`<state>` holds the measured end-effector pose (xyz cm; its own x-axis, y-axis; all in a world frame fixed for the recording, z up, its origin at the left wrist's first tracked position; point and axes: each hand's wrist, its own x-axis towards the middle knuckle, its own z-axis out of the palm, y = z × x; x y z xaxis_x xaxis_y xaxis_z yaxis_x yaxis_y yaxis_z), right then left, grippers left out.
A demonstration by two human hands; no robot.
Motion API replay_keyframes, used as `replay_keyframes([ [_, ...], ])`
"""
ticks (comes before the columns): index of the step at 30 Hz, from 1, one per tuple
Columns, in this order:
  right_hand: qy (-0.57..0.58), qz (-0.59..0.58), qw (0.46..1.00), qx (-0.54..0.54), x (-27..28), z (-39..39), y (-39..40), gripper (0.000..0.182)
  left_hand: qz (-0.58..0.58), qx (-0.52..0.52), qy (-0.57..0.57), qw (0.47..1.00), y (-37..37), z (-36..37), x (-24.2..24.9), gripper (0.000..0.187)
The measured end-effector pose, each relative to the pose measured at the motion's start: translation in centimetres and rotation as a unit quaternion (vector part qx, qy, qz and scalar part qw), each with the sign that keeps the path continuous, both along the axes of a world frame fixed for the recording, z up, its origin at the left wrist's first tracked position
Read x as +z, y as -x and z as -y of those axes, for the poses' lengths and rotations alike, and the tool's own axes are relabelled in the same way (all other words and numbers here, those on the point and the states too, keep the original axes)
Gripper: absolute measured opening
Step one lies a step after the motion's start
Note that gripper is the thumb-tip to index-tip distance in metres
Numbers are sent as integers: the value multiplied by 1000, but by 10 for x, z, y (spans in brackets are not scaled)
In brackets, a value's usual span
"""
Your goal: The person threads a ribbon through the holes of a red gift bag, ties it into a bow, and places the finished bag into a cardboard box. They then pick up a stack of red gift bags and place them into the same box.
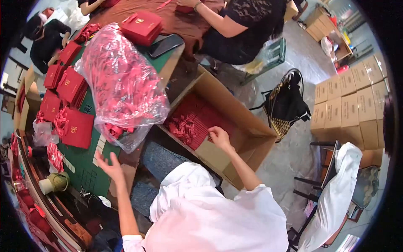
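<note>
My left hand hovers by the near edge of the green table top, fingers spread and nothing in them. Down in an open cardboard box, my right hand has its fingers curled together at the end of a row of red pouches. Whether a pouch is pinched there is hidden. Red ribbons lie in a tangle along the row's left side. On the table, a clear plastic bag bulges with red ribboned pieces. Left of it, a red pouch stack with a gold emblem lies near my left hand.
More red stacks line the table's far left, and another stack sits near a phone. Co-workers sit around the table. A black bag is on the floor right of the box. Stacked cartons stand farther right.
</note>
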<state>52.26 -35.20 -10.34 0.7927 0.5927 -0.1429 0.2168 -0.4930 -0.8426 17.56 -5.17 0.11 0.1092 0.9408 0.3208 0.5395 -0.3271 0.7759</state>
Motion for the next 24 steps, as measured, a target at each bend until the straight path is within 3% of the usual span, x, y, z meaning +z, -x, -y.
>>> replay_keyframes([
  [2,140,1,990,1,-40,35,-13,21,-51,-69,-36,996,-26,35,3,60],
  [3,139,-4,990,-3,-57,49,-17,21,-54,-88,-47,994,-39,49,6,59],
  [5,244,-56,967,-42,-89,74,-20,24,-53,-110,-64,990,-59,68,12,56],
  [9,286,-39,956,-52,-155,114,-18,24,-128,-203,-103,965,-93,96,31,54],
  [11,341,-116,932,-37,-174,120,-18,23,-147,-254,-80,952,-106,116,29,53],
  [15,330,-132,932,-76,-197,120,-12,24,-165,-390,-11,906,-135,141,10,50],
  [18,309,-130,941,-54,-203,114,-17,26,-191,-513,16,837,-161,154,3,56],
  [19,292,-108,944,-112,-206,110,-18,25,-190,-512,18,838,-164,158,-5,56],
  [21,272,-90,943,-171,-223,106,-21,25,-310,-591,49,743,-167,162,-18,59],
  [24,304,-137,910,-248,-251,104,-23,26,-354,-598,38,718,-166,162,-21,57],
])
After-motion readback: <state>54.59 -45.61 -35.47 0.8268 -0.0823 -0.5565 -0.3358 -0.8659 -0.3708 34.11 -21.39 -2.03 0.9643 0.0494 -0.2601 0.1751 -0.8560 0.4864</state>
